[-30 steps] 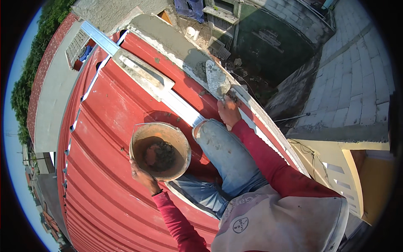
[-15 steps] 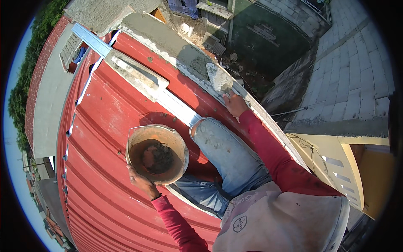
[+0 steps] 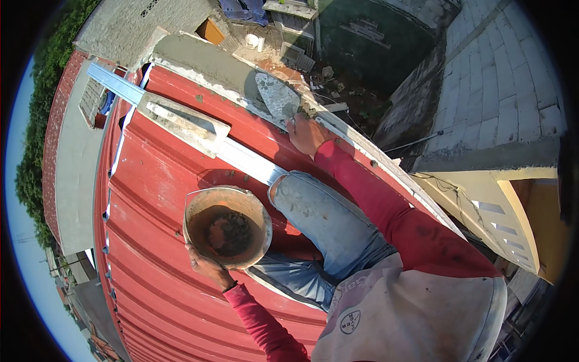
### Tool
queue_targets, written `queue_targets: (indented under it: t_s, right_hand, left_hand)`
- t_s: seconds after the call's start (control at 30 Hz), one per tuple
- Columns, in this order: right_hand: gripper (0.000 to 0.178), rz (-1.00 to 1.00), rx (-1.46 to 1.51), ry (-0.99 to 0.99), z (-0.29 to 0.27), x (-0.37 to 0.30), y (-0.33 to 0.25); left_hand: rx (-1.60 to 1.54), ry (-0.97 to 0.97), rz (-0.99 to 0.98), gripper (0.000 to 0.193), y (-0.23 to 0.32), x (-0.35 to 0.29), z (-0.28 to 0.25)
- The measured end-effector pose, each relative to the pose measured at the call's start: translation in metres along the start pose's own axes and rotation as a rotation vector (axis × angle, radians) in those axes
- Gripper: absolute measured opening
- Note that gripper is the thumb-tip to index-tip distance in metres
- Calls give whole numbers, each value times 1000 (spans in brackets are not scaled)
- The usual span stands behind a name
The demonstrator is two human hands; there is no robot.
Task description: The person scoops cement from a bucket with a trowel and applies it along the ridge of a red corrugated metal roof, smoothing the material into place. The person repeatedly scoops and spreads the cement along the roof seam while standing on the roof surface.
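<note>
My right hand (image 3: pixel 306 134) is closed on the handle of a trowel (image 3: pixel 276 95). The trowel's grey, mortar-smeared blade lies at the wet mortar strip (image 3: pixel 205 62) along the wall top; whether it presses on it is hard to tell. With fingers at its rim, my left hand (image 3: pixel 208 266) holds a round bucket (image 3: pixel 260 211) tilted beside my bent leg. Dark mortar (image 3: pixel 231 234) sits at the bottom of the bucket. A plasterer's float (image 3: pixel 208 140) with a raised handle rests across a pale metal bar (image 3: pixel 253 161) ahead of my knee.
Red ribbed metal roofing (image 3: pixel 157 211) stretches beneath me and to the left. Beyond the wall top, the ground drops to a littered yard (image 3: pixel 344 90). A grey block wall (image 3: pixel 500 84) rises at the right, above a cream structure (image 3: pixel 488 211).
My right hand and the trowel have moved left along the mortar strip, and the blade now points more forward. The left hand still holds the bucket. The view has shifted slightly.
</note>
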State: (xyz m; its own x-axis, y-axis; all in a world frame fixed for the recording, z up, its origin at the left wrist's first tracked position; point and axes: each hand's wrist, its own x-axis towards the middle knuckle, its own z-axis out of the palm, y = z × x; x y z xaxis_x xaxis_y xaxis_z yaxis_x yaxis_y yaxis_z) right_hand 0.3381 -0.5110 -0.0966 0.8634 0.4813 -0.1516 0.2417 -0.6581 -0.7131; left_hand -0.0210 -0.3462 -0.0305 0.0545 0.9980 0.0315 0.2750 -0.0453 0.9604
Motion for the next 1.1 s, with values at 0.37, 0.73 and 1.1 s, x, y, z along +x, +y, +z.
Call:
queue_targets:
  t_s: [0.37,0.73,1.1]
  right_hand:
    - [38,30,-96,47,40,-3,72]
    - [35,686,1660,158,94,-26,-38]
    - [39,223,1025,-236,28,-28,-82]
  left_hand:
    - [106,-101,57,46,16,2,13]
    - [-43,-29,37,42,7,1,14]
    - [-185,5,-4,41,-22,-11,-13]
